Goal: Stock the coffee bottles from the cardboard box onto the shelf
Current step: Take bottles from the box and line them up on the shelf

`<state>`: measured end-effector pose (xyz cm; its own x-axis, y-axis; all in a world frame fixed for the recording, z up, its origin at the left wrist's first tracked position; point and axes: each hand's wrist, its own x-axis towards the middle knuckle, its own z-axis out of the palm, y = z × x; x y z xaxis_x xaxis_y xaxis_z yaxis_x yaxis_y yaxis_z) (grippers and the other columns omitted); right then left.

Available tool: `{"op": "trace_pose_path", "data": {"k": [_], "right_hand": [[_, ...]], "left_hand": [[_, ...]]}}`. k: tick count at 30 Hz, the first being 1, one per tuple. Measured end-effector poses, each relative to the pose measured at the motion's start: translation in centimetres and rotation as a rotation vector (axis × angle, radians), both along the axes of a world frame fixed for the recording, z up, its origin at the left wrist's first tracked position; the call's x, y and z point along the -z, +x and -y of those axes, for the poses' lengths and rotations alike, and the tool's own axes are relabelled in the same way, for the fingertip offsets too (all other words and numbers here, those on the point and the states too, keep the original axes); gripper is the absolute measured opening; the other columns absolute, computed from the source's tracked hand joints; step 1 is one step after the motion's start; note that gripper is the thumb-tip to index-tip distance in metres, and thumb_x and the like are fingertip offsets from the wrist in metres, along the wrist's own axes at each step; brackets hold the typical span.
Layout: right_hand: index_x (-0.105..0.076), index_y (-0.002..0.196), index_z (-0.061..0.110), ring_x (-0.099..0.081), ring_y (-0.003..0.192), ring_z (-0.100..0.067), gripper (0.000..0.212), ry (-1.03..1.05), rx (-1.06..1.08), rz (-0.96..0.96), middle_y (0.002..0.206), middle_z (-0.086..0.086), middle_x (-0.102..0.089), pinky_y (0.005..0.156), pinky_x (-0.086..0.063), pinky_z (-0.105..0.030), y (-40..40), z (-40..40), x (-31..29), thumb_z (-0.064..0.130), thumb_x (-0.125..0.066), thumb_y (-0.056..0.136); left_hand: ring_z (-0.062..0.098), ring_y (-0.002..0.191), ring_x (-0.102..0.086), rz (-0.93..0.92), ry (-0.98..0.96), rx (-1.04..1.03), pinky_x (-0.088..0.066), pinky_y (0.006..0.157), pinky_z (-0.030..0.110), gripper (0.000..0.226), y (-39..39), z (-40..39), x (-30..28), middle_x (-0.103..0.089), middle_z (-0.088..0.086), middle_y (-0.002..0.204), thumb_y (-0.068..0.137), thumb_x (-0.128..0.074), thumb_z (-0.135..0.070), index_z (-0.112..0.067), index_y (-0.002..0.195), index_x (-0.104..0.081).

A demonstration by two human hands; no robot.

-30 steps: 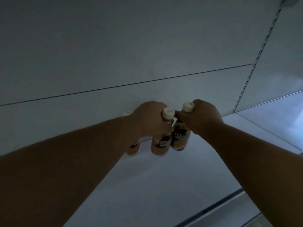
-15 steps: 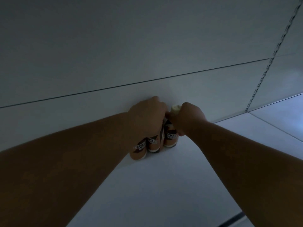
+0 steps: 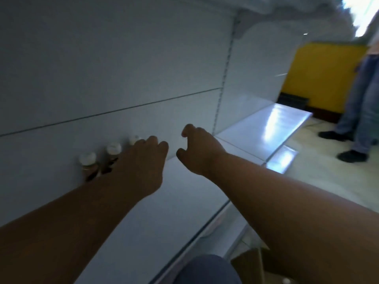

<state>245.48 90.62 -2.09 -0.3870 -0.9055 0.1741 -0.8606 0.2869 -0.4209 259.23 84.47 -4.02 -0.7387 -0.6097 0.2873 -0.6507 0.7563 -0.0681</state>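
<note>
Two bare forearms are stretched over a white shelf (image 3: 184,191). Three coffee bottles (image 3: 88,162) w/ white caps are seen upright in a row at the shelf's back, against the rear panel, partly hidden behind the left hand (image 3: 141,160). Left hand is held over them, fingers loosely curled, nothing gripped. Right hand (image 3: 199,148) is just beside it, thumb & fingers apart, empty. A cardboard box (image 3: 252,265) is glimpsed bottom right, below the shelf edge. A bystander's legs (image 3: 361,95) are seen far right.
</note>
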Motion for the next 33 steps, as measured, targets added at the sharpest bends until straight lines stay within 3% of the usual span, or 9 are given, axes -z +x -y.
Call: {"op": "trace_pose_path", "data": {"k": [3, 7, 15, 20, 24, 27, 30, 33], "right_hand": [[-0.049, 0.12, 0.017, -0.059, 0.095, -0.026, 0.039, -0.027, 0.165, -0.14, 0.109, -0.007, -0.055, 0.082, -0.053, -0.04, -2.9, -6.5, 0.4, 0.035, -0.059, 0.087], [-0.05, 0.121, 0.02, -0.059, 0.096, -0.025, 0.04, 0.008, 0.327, -0.191, 0.112, -0.005, -0.055, 0.079, -0.054, -0.04, -6.6, -13.9, 1.7, 0.037, -0.059, 0.086], [-0.051, 0.12, 0.021, -0.056, 0.097, -0.024, 0.036, 0.098, 0.611, -0.1, 0.114, -0.004, -0.053, 0.08, -0.052, -0.041, -15.7, -28.3, 7.9, 0.031, -0.058, 0.086], [-0.052, 0.12, 0.019, -0.055, 0.099, -0.024, 0.037, 0.222, 0.685, 0.028, 0.111, -0.004, -0.053, 0.082, -0.052, -0.042, -21.1, -32.8, 17.1, 0.03, -0.059, 0.085], [-0.052, 0.116, 0.02, -0.055, 0.094, -0.019, 0.03, 0.3, 0.652, 0.142, 0.108, 0.001, -0.053, 0.069, -0.049, -0.029, -24.3, -33.8, 25.7, 0.029, -0.058, 0.088], [-0.054, 0.113, 0.021, -0.054, 0.089, -0.015, 0.028, 0.324, 0.662, 0.215, 0.104, 0.002, -0.053, 0.071, -0.049, -0.029, -26.2, -34.1, 31.3, 0.03, -0.061, 0.088], [-0.053, 0.109, 0.023, -0.05, 0.081, -0.013, 0.024, 0.41, 0.68, 0.309, 0.1, 0.002, -0.048, 0.063, -0.04, -0.025, -28.1, -35.1, 36.2, 0.032, -0.061, 0.088], [-0.054, 0.111, 0.024, -0.049, 0.079, -0.011, 0.023, 0.501, 0.678, 0.377, 0.099, 0.002, -0.048, 0.057, -0.035, -0.023, -30.4, -36.0, 40.6, 0.03, -0.061, 0.089]], "left_hand": [[0.02, 0.096, -0.053, -0.037, 0.161, 0.17, -0.045, 0.075, 0.03, 0.039, -3.7, -3.7, 1.3, -0.051, 0.002, 0.11, 0.078, -0.074, -0.029, -0.021, 0.109, -0.052], [0.02, 0.097, -0.051, -0.03, 0.286, 0.346, -0.047, 0.077, 0.033, 0.04, -9.7, -8.8, 3.8, -0.052, 0.001, 0.11, 0.077, -0.075, -0.031, -0.022, 0.11, -0.055], [0.016, 0.092, -0.05, 0.228, 0.457, 0.608, -0.049, 0.079, 0.033, 0.033, -24.7, -22.3, 14.2, -0.053, -0.001, 0.105, 0.077, -0.072, -0.024, -0.024, 0.104, -0.054], [0.015, 0.089, -0.045, 0.424, 0.573, 0.611, -0.046, 0.078, 0.034, 0.021, -29.8, -27.3, 24.8, -0.051, -0.001, 0.101, 0.083, -0.064, -0.018, -0.027, 0.09, -0.046], [0.016, 0.092, -0.049, 0.587, 0.661, 0.551, -0.051, 0.081, 0.037, 0.032, -32.6, -29.1, 32.3, -0.051, -0.002, 0.105, 0.08, -0.071, -0.023, -0.028, 0.107, -0.053], [0.017, 0.093, -0.05, 0.661, 0.699, 0.521, -0.052, 0.08, 0.037, 0.041, -34.3, -29.4, 36.4, -0.05, -0.002, 0.107, 0.078, -0.074, -0.026, -0.026, 0.114, -0.054], [0.02, 0.102, -0.052, 0.706, 0.742, 0.508, -0.049, 0.083, 0.035, 0.036, -36.0, -29.1, 39.9, -0.052, 0.001, 0.118, 0.084, -0.066, -0.026, -0.026, 0.119, -0.056], [0.018, 0.09, -0.055, 0.717, 0.878, 0.386, -0.046, 0.072, 0.031, 0.021, -37.5, -29.1, 43.6, -0.059, 0.002, 0.109, 0.092, -0.059, -0.028, -0.021, 0.111, -0.059]]}}
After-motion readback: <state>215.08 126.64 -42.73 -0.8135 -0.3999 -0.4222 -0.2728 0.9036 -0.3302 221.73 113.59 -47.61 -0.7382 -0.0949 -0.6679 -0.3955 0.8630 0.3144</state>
